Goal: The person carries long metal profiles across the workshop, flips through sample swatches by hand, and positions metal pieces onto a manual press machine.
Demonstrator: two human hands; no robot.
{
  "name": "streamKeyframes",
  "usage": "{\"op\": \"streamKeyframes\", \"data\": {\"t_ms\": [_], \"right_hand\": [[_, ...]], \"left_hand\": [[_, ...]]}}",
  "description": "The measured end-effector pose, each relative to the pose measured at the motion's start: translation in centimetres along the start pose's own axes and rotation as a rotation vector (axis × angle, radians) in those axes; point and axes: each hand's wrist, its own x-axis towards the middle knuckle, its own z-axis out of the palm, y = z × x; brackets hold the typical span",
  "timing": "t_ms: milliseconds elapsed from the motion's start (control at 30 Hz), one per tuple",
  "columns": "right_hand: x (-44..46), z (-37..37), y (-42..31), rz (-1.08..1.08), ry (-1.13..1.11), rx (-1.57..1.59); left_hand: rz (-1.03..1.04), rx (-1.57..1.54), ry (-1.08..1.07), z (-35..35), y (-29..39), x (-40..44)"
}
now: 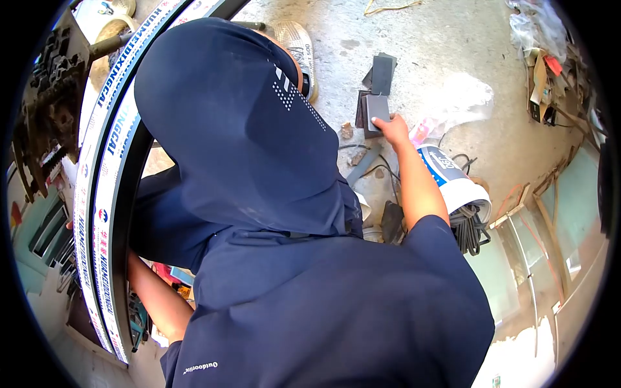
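The fingers (383, 124) of the right hand (395, 131) are closed in a pinch on a grey plate (378, 108), the thumb lying flat on its upper face and the rest curled at its right edge, partly out of sight. The plate sits at the top of a loose stack on the concrete floor (343, 29), ahead of the bent body; whether it is raised off the pieces below cannot be told. A dark plate (383, 74) lies just beyond it, and a brownish piece (359, 108) shows at its left. To the right of the hand are a crumpled clear plastic bag (462, 100) and a white bucket (443, 165) tipped on its side, its mouth stuffed with dark strips (469, 227). The left forearm (155, 297) passes behind a long black frame (121, 258) faced with printed white film (83, 226). The frame hides the left hand, so its opening and anything it has hold of cannot be told. Between frame and stack, a leg in dark trousers (226, 110) is bent sharply, with a pale shoe (296, 48) planted on the floor.
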Motion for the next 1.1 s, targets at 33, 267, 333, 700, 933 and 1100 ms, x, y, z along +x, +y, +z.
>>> {"op": "streamKeyframes", "data": {"t_ms": [33, 267, 333, 700, 933, 1100], "right_hand": [[0.2, -0.4, 0.5, 0.07, -0.071, 0.223], [1.7, -0.4, 3.3, 0.241, -0.066, 0.451], [1.9, 0.3, 3.9, 0.24, -0.047, 0.412], [0.9, 1.4, 3.2, 0.421, -0.163, 0.548], [0.1, 0.4, 1.9, 0.534, -0.125, 0.773], [0.9, -1.4, 1.5, 0.511, -0.191, 0.848]], "left_hand": [[0.001, -0.002, -0.002, -0.1, 0.1, -0.1], [-0.016, -0.008, -0.025, 0.3, 0.6, -0.2], [-0.018, -0.004, -0.026, 0.2, 0.8, -0.2], [-0.026, -0.005, -0.023, 0.3, 1.1, 0.4], [-0.019, -0.003, -0.025, 0.3, 1.2, 0.2], [-0.011, -0.009, -0.03, 0.2, 1.4, 0.0]]}}
